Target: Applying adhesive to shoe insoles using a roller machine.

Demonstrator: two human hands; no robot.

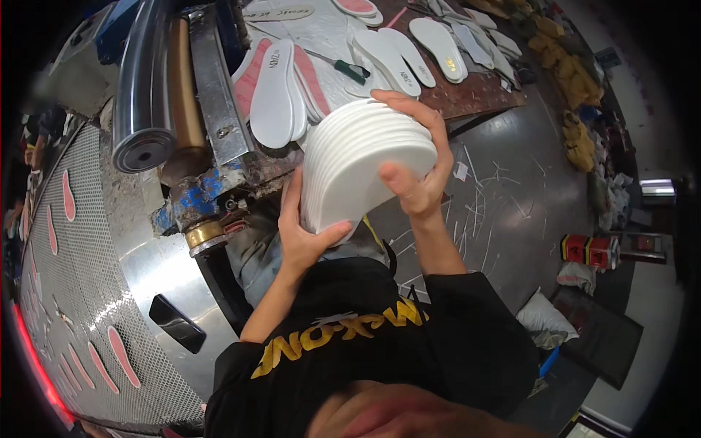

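Between my hands, in front of my chest, is a thick stack of white insoles [365, 168], tilted with one face toward me. My left hand [303, 232] grips its lower left side, thumb on the near face. The right hand [422, 164] wraps round the upper right side, fingers over the far edge and thumb pressed on the near face. Just beyond the stack, white insoles [272, 102] and pink-faced ones [314, 89] lie piled on the workbench [478, 102].
Metal rollers [150, 87] stand left of the bench. A mesh conveyor [80, 241] at far left carries several pink insoles [123, 356]; a black phone [177, 323] lies on its metal edge. A green-handled tool [350, 71] rests among bench insoles. White strips [475, 208] litter the floor.
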